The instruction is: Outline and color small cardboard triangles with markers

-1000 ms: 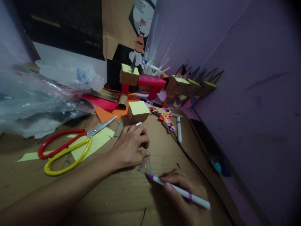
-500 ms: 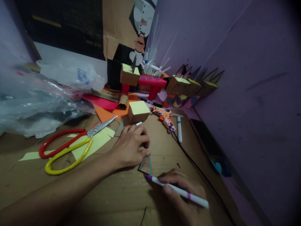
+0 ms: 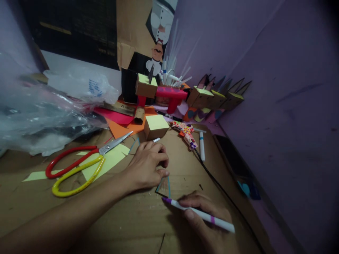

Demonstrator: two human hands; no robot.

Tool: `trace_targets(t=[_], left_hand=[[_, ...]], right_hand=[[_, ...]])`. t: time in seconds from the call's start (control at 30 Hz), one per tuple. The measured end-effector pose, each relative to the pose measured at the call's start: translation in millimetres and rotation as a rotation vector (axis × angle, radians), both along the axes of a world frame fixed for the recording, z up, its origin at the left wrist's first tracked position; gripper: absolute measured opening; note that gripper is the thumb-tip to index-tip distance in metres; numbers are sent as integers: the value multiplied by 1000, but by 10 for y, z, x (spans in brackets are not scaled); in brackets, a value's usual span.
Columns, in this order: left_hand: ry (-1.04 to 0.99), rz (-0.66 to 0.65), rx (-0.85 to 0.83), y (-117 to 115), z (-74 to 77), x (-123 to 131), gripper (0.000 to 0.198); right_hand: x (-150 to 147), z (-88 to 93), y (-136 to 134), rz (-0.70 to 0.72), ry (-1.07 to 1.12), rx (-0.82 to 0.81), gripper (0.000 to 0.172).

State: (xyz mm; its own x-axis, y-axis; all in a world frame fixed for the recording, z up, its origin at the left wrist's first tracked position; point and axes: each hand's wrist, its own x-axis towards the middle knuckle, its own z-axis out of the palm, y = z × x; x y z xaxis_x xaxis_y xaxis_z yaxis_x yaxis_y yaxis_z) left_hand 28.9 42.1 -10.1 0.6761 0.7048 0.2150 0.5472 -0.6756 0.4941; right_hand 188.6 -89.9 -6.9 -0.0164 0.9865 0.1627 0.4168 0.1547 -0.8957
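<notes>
While curled left hand (image 3: 149,160) steadies small triangle (image 3: 164,187), pinch unclear, right hand (image 3: 215,208) grips marker (image 3: 203,215); edge-colouring, apparently; next stroke needs tip on card.

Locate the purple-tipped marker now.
Head view, lower right of centre: the purple-tipped marker is in the right hand, tip just below the blue-edged triangle near the left hand.

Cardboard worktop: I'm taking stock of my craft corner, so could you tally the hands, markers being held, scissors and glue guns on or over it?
Hands: 2 (left hand, right hand)
Held marker: 1
Scissors: 1
Glue gun: 1
Total: 5
</notes>
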Motion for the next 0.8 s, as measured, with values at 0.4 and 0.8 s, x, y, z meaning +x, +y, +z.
trace_targets(t=[0.4, 0.8], left_hand=[[-10, -2, -8, 5, -9, -4, 15], [-17, 5, -4, 1, -7, -4, 15]], right_hand=[[-37, -17, -9, -263, 53, -65, 14], [-24, -18, 5, 8, 20, -1, 11]])
